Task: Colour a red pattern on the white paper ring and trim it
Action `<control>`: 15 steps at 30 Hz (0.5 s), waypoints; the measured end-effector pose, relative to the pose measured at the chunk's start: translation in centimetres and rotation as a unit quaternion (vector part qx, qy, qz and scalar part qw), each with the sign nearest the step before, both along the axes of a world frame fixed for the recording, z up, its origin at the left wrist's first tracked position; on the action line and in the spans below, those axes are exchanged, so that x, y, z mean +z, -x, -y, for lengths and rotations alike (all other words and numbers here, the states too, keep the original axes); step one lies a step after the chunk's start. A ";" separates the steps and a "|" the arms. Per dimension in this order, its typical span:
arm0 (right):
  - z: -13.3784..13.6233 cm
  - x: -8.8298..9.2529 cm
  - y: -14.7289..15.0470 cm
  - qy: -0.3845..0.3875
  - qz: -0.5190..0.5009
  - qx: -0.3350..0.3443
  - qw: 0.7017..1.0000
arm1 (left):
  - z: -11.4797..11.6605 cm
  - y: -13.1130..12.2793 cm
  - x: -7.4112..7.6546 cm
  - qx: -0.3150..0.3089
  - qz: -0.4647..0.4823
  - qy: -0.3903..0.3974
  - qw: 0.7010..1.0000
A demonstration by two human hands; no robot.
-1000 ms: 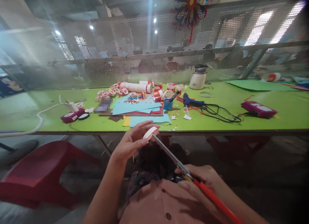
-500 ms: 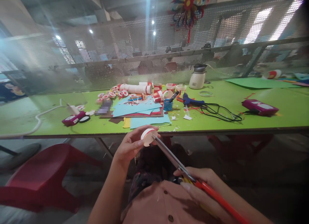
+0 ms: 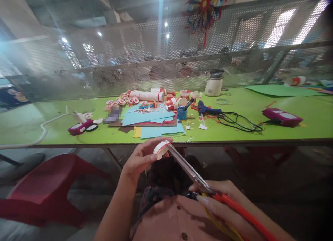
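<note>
Between the thumb and fingers of my left hand is a paper cup bottom, a short white ring with a red line round it, held in front of the table edge. My right hand grips long scissors with red and yellow handles. The blades point up and left, and their tips meet the rim of the cup bottom. How far the blades are apart at the tips is hard to see.
On the green table lie blue paper sheets, cut cup pieces, a blue glue gun with black cable, and a purple box. A white kettle stands behind. A red stool is at left.
The cup bottom has turned in my left hand and shows more of its side. The scissor tips have moved from its face to the rim, and the yellow handle has swung away from the red one.
</note>
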State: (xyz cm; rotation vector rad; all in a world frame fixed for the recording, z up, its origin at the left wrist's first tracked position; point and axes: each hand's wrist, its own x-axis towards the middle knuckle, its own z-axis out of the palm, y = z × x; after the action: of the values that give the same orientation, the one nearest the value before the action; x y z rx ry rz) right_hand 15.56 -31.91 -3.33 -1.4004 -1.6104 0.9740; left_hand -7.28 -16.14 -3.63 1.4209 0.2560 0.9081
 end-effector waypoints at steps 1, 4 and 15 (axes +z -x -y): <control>0.1 0.2 0.0 -0.004 0.003 -0.001 1.000 | 0.0 0.0 0.0 -0.001 -0.001 0.001 1.000; 0.2 0.9 0.1 -0.005 0.005 -0.002 1.000 | -0.1 0.1 0.0 -0.001 -0.005 0.002 1.000; 0.4 1.5 0.2 -0.033 -0.003 -0.006 0.999 | -0.1 0.1 0.4 0.006 -0.020 -0.031 0.999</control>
State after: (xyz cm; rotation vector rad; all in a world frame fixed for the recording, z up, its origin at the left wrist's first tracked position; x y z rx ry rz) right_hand 15.36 -32.26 -1.83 -1.3593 -1.6150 0.9082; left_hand -7.40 -16.04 -3.21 1.4973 0.2683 0.9047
